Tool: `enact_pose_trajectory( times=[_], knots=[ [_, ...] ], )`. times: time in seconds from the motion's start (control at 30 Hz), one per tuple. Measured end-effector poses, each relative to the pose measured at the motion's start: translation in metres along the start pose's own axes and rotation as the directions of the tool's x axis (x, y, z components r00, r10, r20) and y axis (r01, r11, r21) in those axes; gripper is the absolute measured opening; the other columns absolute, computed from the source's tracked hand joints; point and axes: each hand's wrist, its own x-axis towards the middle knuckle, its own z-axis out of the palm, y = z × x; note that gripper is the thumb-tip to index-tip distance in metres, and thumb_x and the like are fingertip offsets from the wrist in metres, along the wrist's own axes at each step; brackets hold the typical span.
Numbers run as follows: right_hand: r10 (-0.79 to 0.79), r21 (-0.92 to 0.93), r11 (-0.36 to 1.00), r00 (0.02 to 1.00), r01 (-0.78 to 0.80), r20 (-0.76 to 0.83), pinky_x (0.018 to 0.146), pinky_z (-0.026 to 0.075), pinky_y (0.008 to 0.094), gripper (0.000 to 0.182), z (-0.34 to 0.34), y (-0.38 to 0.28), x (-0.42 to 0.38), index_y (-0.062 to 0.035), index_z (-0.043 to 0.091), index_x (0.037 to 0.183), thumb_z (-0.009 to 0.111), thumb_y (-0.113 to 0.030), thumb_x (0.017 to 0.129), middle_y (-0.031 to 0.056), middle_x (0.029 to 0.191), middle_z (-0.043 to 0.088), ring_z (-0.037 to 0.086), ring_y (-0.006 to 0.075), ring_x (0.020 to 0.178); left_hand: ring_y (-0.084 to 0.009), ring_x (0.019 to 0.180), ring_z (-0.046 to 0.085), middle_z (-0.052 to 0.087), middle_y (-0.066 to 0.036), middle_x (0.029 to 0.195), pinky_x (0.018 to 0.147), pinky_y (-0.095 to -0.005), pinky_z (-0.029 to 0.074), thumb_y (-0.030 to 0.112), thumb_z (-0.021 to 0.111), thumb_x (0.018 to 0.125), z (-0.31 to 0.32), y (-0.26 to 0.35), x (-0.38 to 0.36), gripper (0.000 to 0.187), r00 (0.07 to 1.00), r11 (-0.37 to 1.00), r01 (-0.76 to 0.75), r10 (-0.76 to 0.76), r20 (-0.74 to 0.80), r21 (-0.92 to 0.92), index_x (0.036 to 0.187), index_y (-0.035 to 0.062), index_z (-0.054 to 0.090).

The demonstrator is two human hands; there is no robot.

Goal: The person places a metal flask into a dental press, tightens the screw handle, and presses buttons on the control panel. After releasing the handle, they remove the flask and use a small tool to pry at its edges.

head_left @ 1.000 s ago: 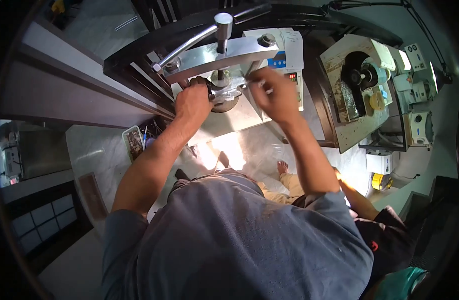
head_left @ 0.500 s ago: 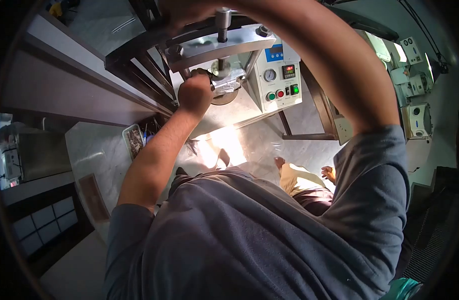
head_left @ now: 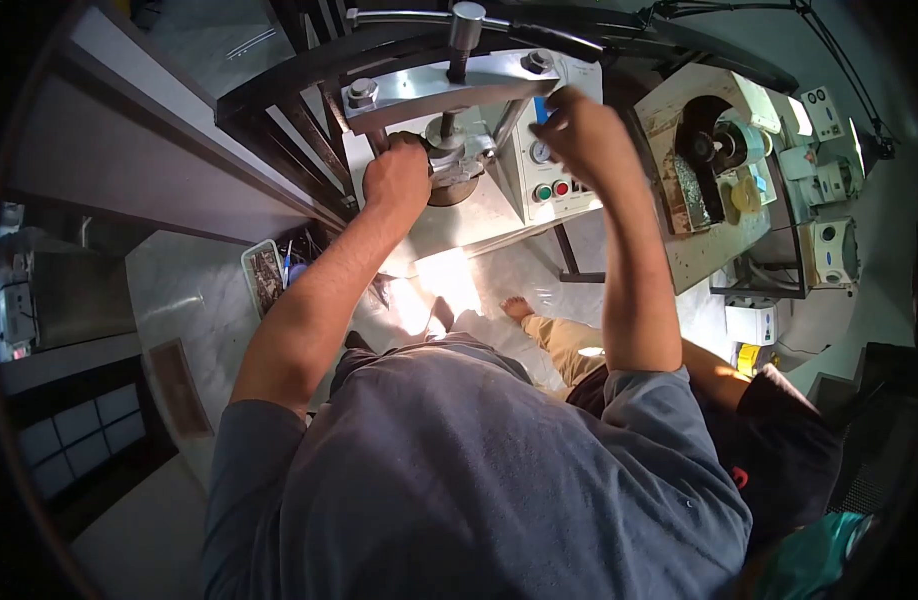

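Observation:
A metal screw press (head_left: 449,95) with a crossbar and a long top handle (head_left: 549,36) stands on the white machine. Beneath its screw lies a clamped metal block (head_left: 461,170) on a round plate. My left hand (head_left: 399,172) is closed at the left side of this block, its fingertips hidden behind the hand. My right hand (head_left: 584,135) hovers in front of the control panel (head_left: 569,190), away from the handle; its fingers are curled and blurred, and what they hold, if anything, cannot be made out.
Another person (head_left: 769,440) is at my right, a bare foot beside my legs. Farther right stands a bench (head_left: 704,255) with a motor-like machine (head_left: 734,145). A tray of dark bits (head_left: 264,280) is at the left. A dark curved frame (head_left: 249,105) runs behind the press.
My right hand has come down from the press's top handle to the front of the panel. My left hand stays by the block. The other person shows more at my right.

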Motion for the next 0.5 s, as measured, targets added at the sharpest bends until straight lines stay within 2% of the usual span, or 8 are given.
enact_pose_trajectory(
  times=[0.03, 0.07, 0.1, 0.13, 0.2, 0.33, 0.4, 0.5],
  knots=[
    [0.032, -0.037, 0.999, 0.987, -0.027, 0.158, 0.073, 0.056, 0.0372, 0.041, 0.018, 0.004, 0.004, -0.0035, 0.062, 0.117, 0.073, -0.018, 0.080, 0.0119, 0.094, 0.072, 0.072, 0.0246, 0.080, -0.0342, 0.087, 0.069, 0.064, -0.020, 0.103, 0.075, -0.0425, 0.057, 0.015, 0.072, 0.074, -0.001, 0.001, 0.001, 0.034, 0.999, 1.000, 0.018, -0.018, 0.041, 0.005, 0.103, 0.0001, 0.063],
    [-0.187, 0.023, 0.982, 0.968, 0.186, 0.165, 0.084, 0.054, 0.0406, 0.051, 0.051, 0.021, 0.006, -0.0070, 0.059, 0.125, 0.074, -0.017, 0.078, 0.0150, 0.111, 0.069, 0.068, 0.0296, 0.098, -0.0341, 0.088, 0.069, 0.064, -0.020, 0.104, 0.076, -0.0424, 0.057, 0.016, 0.072, 0.074, -0.003, 0.003, 0.003, 0.033, 0.996, 0.999, 0.038, -0.039, 0.076, 0.010, 0.102, 0.0001, 0.064],
    [-0.218, 0.056, 0.976, 0.957, 0.211, 0.190, 0.091, 0.052, 0.0421, 0.064, 0.059, 0.006, 0.000, -0.0090, 0.054, 0.131, 0.078, -0.020, 0.073, 0.0154, 0.131, 0.058, 0.063, 0.0339, 0.109, -0.0341, 0.088, 0.069, 0.064, -0.020, 0.104, 0.076, -0.0424, 0.057, 0.016, 0.072, 0.074, -0.003, 0.004, 0.003, 0.033, 0.996, 0.999, 0.037, -0.038, 0.078, 0.011, 0.102, 0.0001, 0.064],
    [-0.276, -0.105, 0.947, 0.936, 0.304, 0.219, 0.089, 0.053, 0.0441, 0.081, 0.077, 0.002, 0.000, -0.0092, 0.046, 0.138, 0.082, -0.021, 0.067, 0.0148, 0.141, 0.049, 0.063, 0.0351, 0.107, -0.0342, 0.088, 0.069, 0.064, -0.020, 0.103, 0.076, -0.0424, 0.057, 0.016, 0.072, 0.074, -0.004, 0.005, 0.002, 0.032, 0.997, 0.999, 0.038, -0.039, 0.069, 0.020, 0.101, 0.0001, 0.064],
    [-0.251, -0.115, 0.947, 0.916, 0.299, 0.311, 0.086, 0.054, 0.0460, 0.082, 0.093, -0.001, 0.011, -0.0040, 0.047, 0.132, 0.085, -0.022, 0.062, 0.0183, 0.136, 0.051, 0.063, 0.0380, 0.105, -0.0342, 0.089, 0.069, 0.065, -0.020, 0.102, 0.077, -0.0423, 0.057, 0.017, 0.072, 0.074, -0.004, 0.005, 0.001, 0.031, 0.997, 0.999, 0.039, -0.042, 0.065, 0.034, 0.100, 0.0001, 0.065],
    [-0.316, -0.170, 0.905, 0.884, 0.389, 0.344, 0.083, 0.055, 0.0468, 0.074, 0.118, 0.015, 0.036, -0.0005, 0.048, 0.119, 0.087, -0.021, 0.059, 0.0215, 0.122, 0.056, 0.064, 0.0403, 0.099, -0.0335, 0.087, 0.069, 0.066, -0.019, 0.098, 0.077, -0.0415, 0.056, 0.020, 0.075, 0.072, -0.012, 0.003, 0.004, 0.034, 0.997, 1.000, -0.005, 0.003, 0.080, 0.020, 0.097, -0.0003, 0.066],
    [-0.343, -0.147, 0.909, 0.901, 0.390, 0.267, 0.081, 0.056, 0.0467, 0.066, 0.120, 0.016, 0.033, -0.0006, 0.049, 0.108, 0.088, -0.022, 0.058, 0.0216, 0.113, 0.057, 0.065, 0.0414, 0.096, -0.0334, 0.086, 0.069, 0.066, -0.018, 0.097, 0.077, -0.0413, 0.056, 0.022, 0.077, 0.072, -0.016, 0.002, 0.001, 0.037, 0.992, 1.000, -0.013, 0.013, 0.125, -0.002, 0.098, -0.0006, 0.065],
    [-0.364, -0.167, 0.897, 0.898, 0.410, 0.247, 0.077, 0.057, 0.0457, 0.068, 0.119, 0.018, 0.026, 0.0002, 0.049, 0.110, 0.088, -0.024, 0.059, 0.0201, 0.110, 0.058, 0.066, 0.0394, 0.092, -0.0317, 0.088, 0.070, 0.068, -0.020, 0.102, 0.077, -0.0409, 0.057, 0.021, 0.076, 0.073, -0.018, -0.003, -0.004, 0.031, 0.994, 0.999, -0.049, 0.049, 0.101, -0.006, 0.095, 0.0000, 0.068]
  ],
)
